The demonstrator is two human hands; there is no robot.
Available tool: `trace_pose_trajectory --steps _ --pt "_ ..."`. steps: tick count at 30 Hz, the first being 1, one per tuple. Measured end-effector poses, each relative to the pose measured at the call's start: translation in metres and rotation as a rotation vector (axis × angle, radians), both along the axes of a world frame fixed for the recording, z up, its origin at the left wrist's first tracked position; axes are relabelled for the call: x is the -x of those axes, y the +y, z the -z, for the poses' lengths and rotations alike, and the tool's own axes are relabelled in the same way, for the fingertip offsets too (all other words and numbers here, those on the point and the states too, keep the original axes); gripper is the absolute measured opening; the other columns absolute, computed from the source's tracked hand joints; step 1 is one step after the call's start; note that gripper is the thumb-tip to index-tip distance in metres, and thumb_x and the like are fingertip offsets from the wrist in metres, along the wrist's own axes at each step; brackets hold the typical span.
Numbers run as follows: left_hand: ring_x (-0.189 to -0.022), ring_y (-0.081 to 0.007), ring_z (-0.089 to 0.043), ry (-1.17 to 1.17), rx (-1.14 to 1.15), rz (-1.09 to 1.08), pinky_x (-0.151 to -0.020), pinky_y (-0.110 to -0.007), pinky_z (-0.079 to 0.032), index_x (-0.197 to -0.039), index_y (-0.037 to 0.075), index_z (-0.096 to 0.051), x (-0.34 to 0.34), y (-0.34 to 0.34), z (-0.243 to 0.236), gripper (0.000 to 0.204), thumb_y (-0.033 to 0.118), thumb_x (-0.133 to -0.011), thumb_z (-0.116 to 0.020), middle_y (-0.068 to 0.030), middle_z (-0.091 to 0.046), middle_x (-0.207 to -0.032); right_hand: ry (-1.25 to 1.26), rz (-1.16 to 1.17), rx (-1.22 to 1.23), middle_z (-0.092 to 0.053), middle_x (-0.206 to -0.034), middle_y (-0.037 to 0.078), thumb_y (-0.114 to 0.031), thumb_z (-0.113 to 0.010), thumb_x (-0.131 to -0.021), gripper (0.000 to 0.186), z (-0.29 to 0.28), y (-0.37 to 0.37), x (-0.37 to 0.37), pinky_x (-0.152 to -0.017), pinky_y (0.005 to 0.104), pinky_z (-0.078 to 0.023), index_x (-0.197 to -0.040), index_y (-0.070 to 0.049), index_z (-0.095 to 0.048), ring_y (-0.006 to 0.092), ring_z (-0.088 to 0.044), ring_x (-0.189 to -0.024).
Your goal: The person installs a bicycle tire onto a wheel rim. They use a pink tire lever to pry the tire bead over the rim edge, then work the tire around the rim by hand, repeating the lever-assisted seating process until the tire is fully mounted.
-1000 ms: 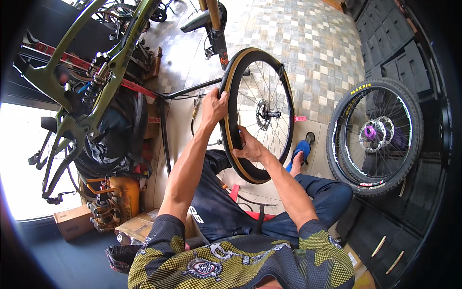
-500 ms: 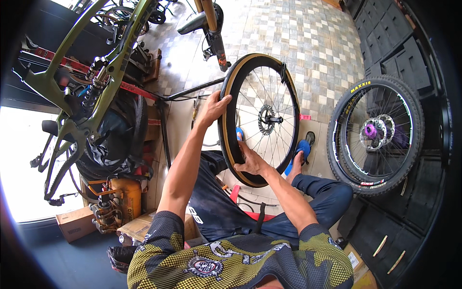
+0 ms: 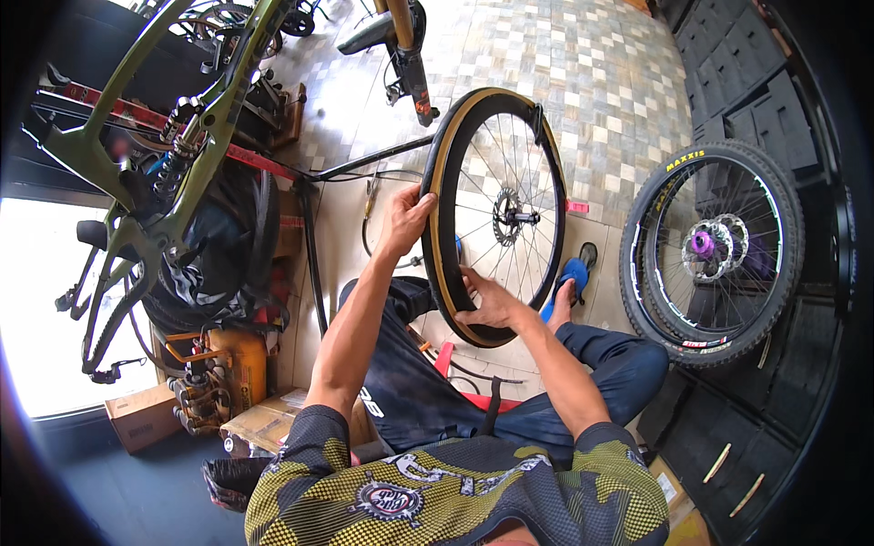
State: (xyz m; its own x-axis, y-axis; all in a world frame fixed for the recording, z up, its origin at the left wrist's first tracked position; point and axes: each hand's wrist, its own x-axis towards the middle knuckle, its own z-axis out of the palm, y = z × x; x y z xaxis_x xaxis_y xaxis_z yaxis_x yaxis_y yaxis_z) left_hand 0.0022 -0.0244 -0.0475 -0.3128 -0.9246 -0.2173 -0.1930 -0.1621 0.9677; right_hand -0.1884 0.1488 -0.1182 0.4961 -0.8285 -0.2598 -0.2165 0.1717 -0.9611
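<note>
My left hand (image 3: 410,214) is closed on the left side of an upright bicycle wheel's black tyre with tan sidewall (image 3: 442,173). My right hand (image 3: 482,300) grips the tyre and rim lower down on the same side, fingers curled on the inner side and thumb on the tyre. The wheel's spokes and disc rotor (image 3: 506,218) face up toward me, tilted. At the upper right of the rim, the tyre has a dark bunched piece (image 3: 539,127) that I cannot make out clearly. Below the wheel are my crossed legs and a sandalled foot (image 3: 569,287).
A green bike frame (image 3: 209,136) and black stand tube (image 3: 373,156) are at left, with a fork (image 3: 410,82) above. An orange compressor (image 3: 241,364) and boxes (image 3: 137,419) sit lower left. Two knobbly-tyred wheels (image 3: 651,264) lean against black drawers (image 3: 746,64) at right.
The wheel and both my hands have shifted slightly rightward from half a second ago. My left hand sits a little lower, my right hand a little further right; both keep hold of the tyre.
</note>
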Motion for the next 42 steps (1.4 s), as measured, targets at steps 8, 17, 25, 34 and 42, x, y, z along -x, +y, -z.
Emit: trace_pose_trajectory --steps 8,17,25,34,42 --pt "-0.075 -0.0039 -0.051 -0.008 0.064 -0.031 -0.065 -0.024 -0.045 -0.113 -0.004 -0.07 0.015 0.055 -0.023 0.028 0.024 -0.109 -0.066 0.0039 -0.063 -0.084 0.045 0.523 0.195 -0.073 -0.111 0.014 -0.064 -0.082 -0.087 0.084 -0.042 -0.082 0.051 -0.093 0.0376 -0.055 -0.139 0.0 -0.067 0.0236 -0.069 -0.104" --pt "-0.074 -0.0055 -0.051 -0.056 -0.037 0.032 -0.067 -0.025 -0.045 -0.12 0.0 -0.068 -0.005 0.118 -0.01 0.03 0.025 -0.105 -0.071 0.0044 -0.06 -0.08 -0.676 0.563 -0.258 -0.073 -0.101 0.006 -0.057 -0.082 -0.094 0.069 -0.036 -0.154 0.015 -0.07 0.0235 -0.054 -0.128 0.001 -0.063 0.0097 -0.067 -0.083" --pt "-0.107 -0.0171 -0.071 -0.074 -0.046 0.006 -0.093 -0.034 -0.059 -0.139 -0.005 -0.062 -0.024 0.109 -0.034 0.05 0.028 -0.104 -0.075 -0.0106 -0.074 -0.122 -0.712 0.522 -0.075 -0.065 -0.109 0.002 -0.032 -0.081 -0.098 0.052 -0.055 -0.103 -0.015 -0.089 0.0315 -0.057 -0.137 -0.008 -0.056 0.0148 -0.066 -0.1" --pt "-0.105 -0.0246 -0.076 -0.187 0.214 0.129 -0.088 -0.037 -0.061 -0.137 -0.004 -0.066 0.044 0.012 -0.09 0.05 0.035 -0.105 -0.07 -0.0185 -0.078 -0.116 -0.665 0.386 -0.023 -0.06 -0.128 0.001 -0.021 -0.09 -0.089 0.093 -0.045 -0.057 -0.021 -0.105 0.033 -0.049 -0.162 -0.006 -0.035 0.0138 -0.058 -0.118" --pt "-0.077 -0.0432 -0.069 -0.561 0.365 0.136 -0.071 -0.05 -0.052 -0.098 -0.005 -0.062 0.063 0.016 -0.082 0.043 0.037 -0.097 -0.074 -0.0286 -0.068 -0.082 -0.553 0.201 -0.092 -0.059 -0.125 0.003 -0.016 -0.091 -0.085 0.089 -0.017 -0.024 -0.014 -0.106 0.0357 -0.049 -0.156 -0.007 -0.037 0.0167 -0.059 -0.117"
